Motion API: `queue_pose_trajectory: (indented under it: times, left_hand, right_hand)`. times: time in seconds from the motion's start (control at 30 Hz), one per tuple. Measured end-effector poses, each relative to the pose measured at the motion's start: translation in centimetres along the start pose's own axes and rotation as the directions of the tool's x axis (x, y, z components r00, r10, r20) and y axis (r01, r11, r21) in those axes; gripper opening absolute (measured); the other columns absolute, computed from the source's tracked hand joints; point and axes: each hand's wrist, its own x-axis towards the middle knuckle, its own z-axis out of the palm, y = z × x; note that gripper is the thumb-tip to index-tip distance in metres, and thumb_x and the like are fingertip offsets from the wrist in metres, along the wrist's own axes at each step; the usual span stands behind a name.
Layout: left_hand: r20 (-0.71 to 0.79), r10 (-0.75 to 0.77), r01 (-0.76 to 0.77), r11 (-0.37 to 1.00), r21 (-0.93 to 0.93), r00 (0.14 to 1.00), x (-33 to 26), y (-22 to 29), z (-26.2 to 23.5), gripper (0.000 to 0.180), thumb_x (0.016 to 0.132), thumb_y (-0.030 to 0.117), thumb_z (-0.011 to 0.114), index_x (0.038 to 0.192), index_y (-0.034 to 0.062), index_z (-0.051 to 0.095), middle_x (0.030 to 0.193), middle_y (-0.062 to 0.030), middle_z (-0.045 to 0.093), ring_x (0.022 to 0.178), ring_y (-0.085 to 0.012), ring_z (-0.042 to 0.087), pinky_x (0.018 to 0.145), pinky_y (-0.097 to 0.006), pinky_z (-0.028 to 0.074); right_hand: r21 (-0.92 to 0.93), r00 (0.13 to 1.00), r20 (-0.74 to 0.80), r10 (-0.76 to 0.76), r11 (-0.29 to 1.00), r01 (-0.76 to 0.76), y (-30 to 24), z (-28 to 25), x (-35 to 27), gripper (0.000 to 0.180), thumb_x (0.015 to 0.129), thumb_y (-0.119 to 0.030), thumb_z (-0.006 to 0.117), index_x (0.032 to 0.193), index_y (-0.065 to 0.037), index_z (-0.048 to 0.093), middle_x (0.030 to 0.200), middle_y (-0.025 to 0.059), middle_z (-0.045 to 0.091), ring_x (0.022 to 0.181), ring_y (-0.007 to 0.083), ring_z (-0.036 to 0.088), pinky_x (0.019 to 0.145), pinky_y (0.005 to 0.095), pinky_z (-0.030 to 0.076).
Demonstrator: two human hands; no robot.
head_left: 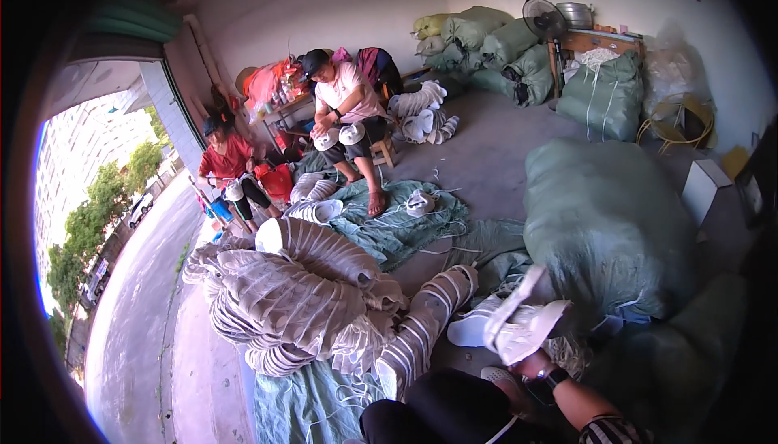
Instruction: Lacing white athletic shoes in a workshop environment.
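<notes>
My right hand (531,363), with a dark watch on its wrist, comes in from the lower right and is shut on a white cap-like piece (523,326) with a strap sticking up. Another white piece (470,328) lies just left of it. My left hand is hidden from view. My dark-trousered knee (454,411) fills the bottom edge. A long stack of nested pale pieces (421,326) lies on the floor right beside my hand.
A big heap of nested stacks (284,298) lies on a green sheet (300,403) to my left. Large green sacks (604,225) stand to the right and along the back wall. Two seated people (348,108) (228,164) handle white pieces. A fan (545,19) stands at the back; the street opens on the left.
</notes>
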Motion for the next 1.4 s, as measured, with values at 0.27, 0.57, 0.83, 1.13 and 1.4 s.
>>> queue_pose_trajectory:
  times: [0.27,0.57,0.83,1.13,1.4]
  left_hand:
    - [0.180,-0.316,0.329,0.516,-0.791,0.931,1.5,2.5,-4.9,0.059,0.090,0.032,0.055,0.135,0.0000,0.035,0.122,-0.0151,0.052,0.105,-0.0215,0.054,0.091,-0.035,0.043]
    - [0.286,-0.215,0.334,0.233,-0.914,0.934,2.4,1.4,-3.7,0.051,0.093,0.028,0.047,0.132,-0.0036,0.036,0.119,-0.0175,0.054,0.106,-0.0265,0.054,0.093,-0.037,0.041]
    - [0.154,-0.371,0.344,0.527,-0.777,0.916,1.2,2.1,-4.5,0.042,0.092,0.018,0.048,0.128,-0.0027,0.042,0.119,-0.0169,0.054,0.106,-0.0266,0.054,0.091,-0.036,0.042]
    - [0.126,-0.445,0.366,0.508,-0.779,0.887,2.8,0.5,-3.4,0.032,0.088,0.008,0.048,0.119,-0.0037,0.050,0.114,-0.0148,0.057,0.107,-0.0232,0.054,0.088,-0.034,0.045]
    - [-0.056,-0.525,0.235,0.471,-0.850,0.849,5.8,1.0,-1.7,0.045,0.086,0.005,0.041,0.129,-0.0061,0.041,0.128,-0.0154,0.049,0.116,-0.0238,0.047,0.097,-0.033,0.037]
  right_hand:
    - [-0.079,0.970,0.241,0.003,0.997,0.016,0.9,15.6,-0.8,0.056,0.087,-0.038,0.058,0.131,-0.012,0.038,0.122,0.0038,0.052,0.104,0.0198,0.056,0.088,0.0379,0.047]
    - [-0.232,0.790,0.613,-0.020,0.951,0.204,5.3,28.3,-2.5,0.072,0.089,-0.031,0.057,0.144,-0.009,0.016,0.143,0.0093,0.033,0.118,0.0246,0.049,0.103,0.0343,0.036]
    - [-0.824,0.601,0.552,0.578,0.266,0.501,0.0,29.6,-1.6,0.072,0.090,-0.008,0.053,0.147,-0.019,0.011,0.129,0.0071,0.052,0.103,0.0109,0.053,0.081,0.0279,0.047]
    - [-0.644,0.638,0.725,0.258,0.584,0.495,1.5,29.1,3.8,0.052,0.098,-0.034,0.039,0.139,-0.003,0.032,0.140,0.0091,0.038,0.128,0.0169,0.035,0.106,0.0287,0.025]
    - [-0.744,0.741,0.632,0.226,0.445,0.498,3.2,28.2,5.0,0.034,0.096,-0.029,0.047,0.118,-0.003,0.049,0.111,0.0074,0.056,0.104,0.0142,0.052,0.092,0.0277,0.039]
